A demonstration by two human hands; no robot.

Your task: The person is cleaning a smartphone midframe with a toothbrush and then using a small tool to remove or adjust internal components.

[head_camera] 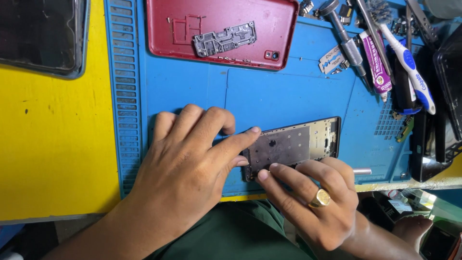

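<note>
We see an opened phone frame point(293, 144), dark-edged with a grey and cream inside, lying flat near the front edge of a blue work mat point(284, 91). The left hand point(185, 168) rests on the frame's left end, its forefinger stretched across the top corner and the other fingers loosely curled on the mat. The right hand point(313, 202), wearing one gold ring point(321, 197), pinches the frame's near edge with narrow fingertips; a short metal tool tip point(363, 171) pokes out to the right of that hand, and we cannot tell how it is gripped.

The mat covers a yellow table point(53, 135), with ribbed slots down the mat's left border.

Beyond the frame, toward the far side of the mat, lies one red phone back cover point(211, 21), inside up, with one grey metal shield plate point(224, 39) resting on it. To the upper right of the frame we count one razor blade point(331, 60), one silver screwdriver point(344, 36), one purple glue tube point(375, 65) and one white and blue toothbrush point(409, 67), crowded together with dark parts at the mat's right edge. Far to the frame's upper left, one dark tablet or screen point(41, 33) sits on the yellow surface. Nothing lies between the frame and the hands.
</note>
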